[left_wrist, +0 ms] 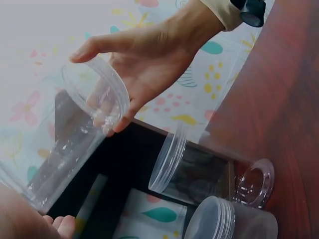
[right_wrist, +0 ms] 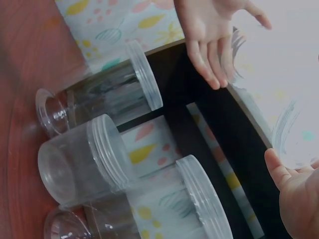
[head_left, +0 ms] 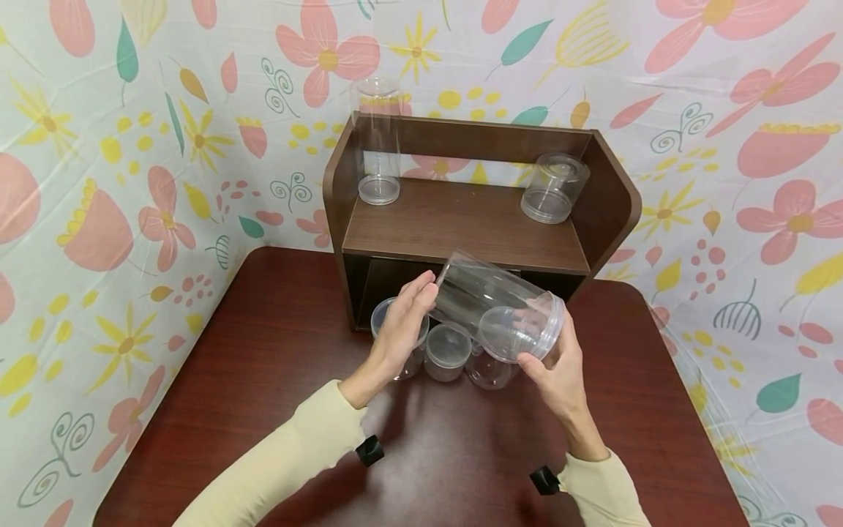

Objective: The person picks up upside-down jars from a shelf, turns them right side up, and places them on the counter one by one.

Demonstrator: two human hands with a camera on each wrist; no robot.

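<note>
Held jar: large transparent cylindrical plastic jar [head_left: 486,294], raised above the table [head_left: 283,366] in front of the rack and tilted, its ringed end lower and to the right.
Right grip [head_left: 561,369]: thumb and fingers curled around the ringed end, which probably gives better purchase than the smooth wall.
Left grip [head_left: 402,328]: fingers extended, laid against the opposite end; it appears to steady the tilted body rather than clamp it.
Table row: short transparent plastic jar [head_left: 448,353] between a taller transparent left jar [right_wrist: 109,94] and a taller transparent right jar [right_wrist: 154,206]; all three upright, ringed ends up, standing close together near the rack, presumably for easy reach.
Rack: dark brown wooden two-level shelf unit [head_left: 454,219], set at the rear of the table.
Upper level: slim, tall transparent plastic cylinder [head_left: 378,146] at left; squat transparent plastic canister [head_left: 553,187] at right; both upright, ringed ends down, well apart, likely leaving room between.
</note>
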